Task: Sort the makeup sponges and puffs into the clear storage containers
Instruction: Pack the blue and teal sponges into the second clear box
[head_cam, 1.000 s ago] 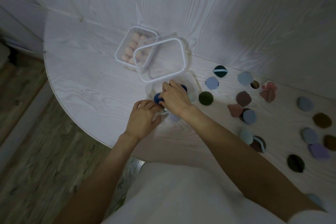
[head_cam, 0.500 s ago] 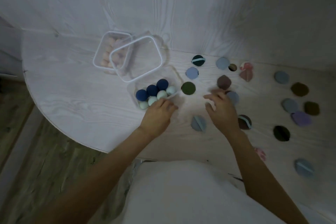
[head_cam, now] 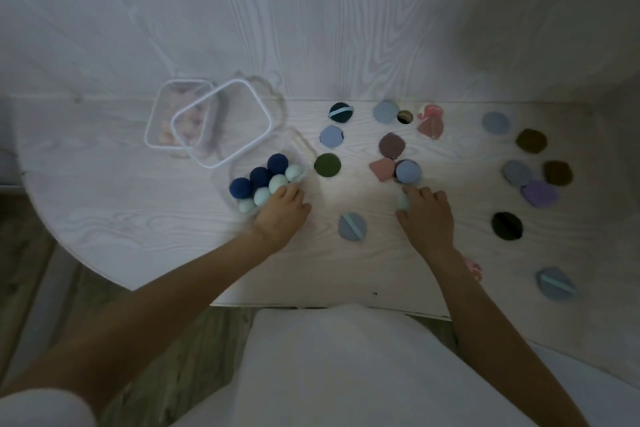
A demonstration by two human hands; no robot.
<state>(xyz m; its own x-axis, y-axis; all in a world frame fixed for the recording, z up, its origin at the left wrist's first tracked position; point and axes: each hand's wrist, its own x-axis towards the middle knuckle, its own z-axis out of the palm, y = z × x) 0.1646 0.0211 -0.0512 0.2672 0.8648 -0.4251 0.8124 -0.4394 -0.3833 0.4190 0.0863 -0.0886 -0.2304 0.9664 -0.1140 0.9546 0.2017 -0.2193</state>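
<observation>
On the bench [head_cam: 104, 191], my left hand [head_cam: 282, 215] rests against the near corner of a clear box [head_cam: 228, 180], its fingers curled at the rim; I cannot tell whether they pinch the wall. That box holds three navy balls [head_cam: 259, 175] and four mint balls [head_cam: 278, 183] packed side by side. Behind it stand two more clear boxes: an empty box [head_cam: 221, 123] overlapping a pink box [head_cam: 162, 121] with pale pink sponges inside. My right hand [head_cam: 427, 215] lies palm down, fingers curled over a mint puff [head_cam: 402, 201] at its thumb side. Just beyond its fingertips sit a blue puff [head_cam: 408, 172] and a pink wedge [head_cam: 382, 169], touching each other. Between my hands lies a grey puff [head_cam: 352, 226] with a strap. A green puff [head_cam: 327, 165] sits just right of the ball box. Other puffs lie scattered across the right side, well apart from the boxes.
</observation>
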